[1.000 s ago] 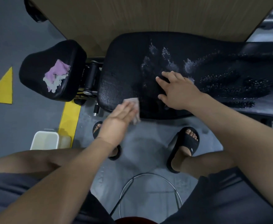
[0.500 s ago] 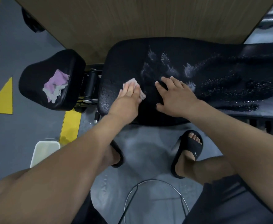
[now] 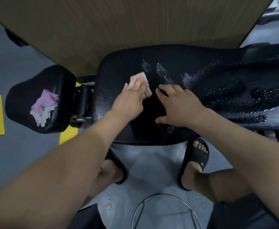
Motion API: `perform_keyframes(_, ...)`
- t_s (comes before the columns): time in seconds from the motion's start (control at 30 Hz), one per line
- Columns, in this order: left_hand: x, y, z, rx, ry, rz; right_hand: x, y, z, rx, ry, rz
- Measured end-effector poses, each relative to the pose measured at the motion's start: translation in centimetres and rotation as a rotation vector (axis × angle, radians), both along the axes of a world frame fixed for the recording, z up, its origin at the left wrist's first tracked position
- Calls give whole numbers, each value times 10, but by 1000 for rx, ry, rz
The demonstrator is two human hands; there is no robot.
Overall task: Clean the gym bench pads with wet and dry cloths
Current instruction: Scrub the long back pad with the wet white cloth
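My flat left hand point(image 3: 130, 98) presses the pale pink cloth point(image 3: 143, 76); the long black vinyl pad point(image 3: 218, 76) lies wet rightward, past my spread right hand point(image 3: 180, 104).

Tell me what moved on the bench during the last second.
The left hand pushed the pink cloth from the near edge of the long pad away across it. The right hand stayed flat on that pad; the purple cloth stayed on the small pad.

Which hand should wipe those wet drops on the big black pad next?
Probably the left hand: it presses the pink cloth on the pad, right beside the drops. The right hand lies flat, holding nothing.
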State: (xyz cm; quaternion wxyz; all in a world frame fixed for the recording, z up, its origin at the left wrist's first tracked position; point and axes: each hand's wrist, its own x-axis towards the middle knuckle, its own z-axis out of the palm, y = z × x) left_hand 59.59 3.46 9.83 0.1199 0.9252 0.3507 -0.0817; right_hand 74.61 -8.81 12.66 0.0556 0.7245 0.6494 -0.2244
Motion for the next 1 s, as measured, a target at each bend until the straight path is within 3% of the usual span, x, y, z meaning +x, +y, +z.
perform_keyframes(0.27, -26, -5, 1, -41, -108, -90, 10, -1, -5, 60, 36, -7)
perform_keyframes(0.5, 63, 81, 4, -11, -39, 81, 19, 9, -7, 73, 67, -16)
perform_keyframes(0.73, 26, 60, 0, 9, -136, -97, 26, 19, -4, 58, 93, -20)
perform_keyframes(1.0, 89, 100, -3, -17, -101, 29, 25, 28, 0, 44, 78, -13)
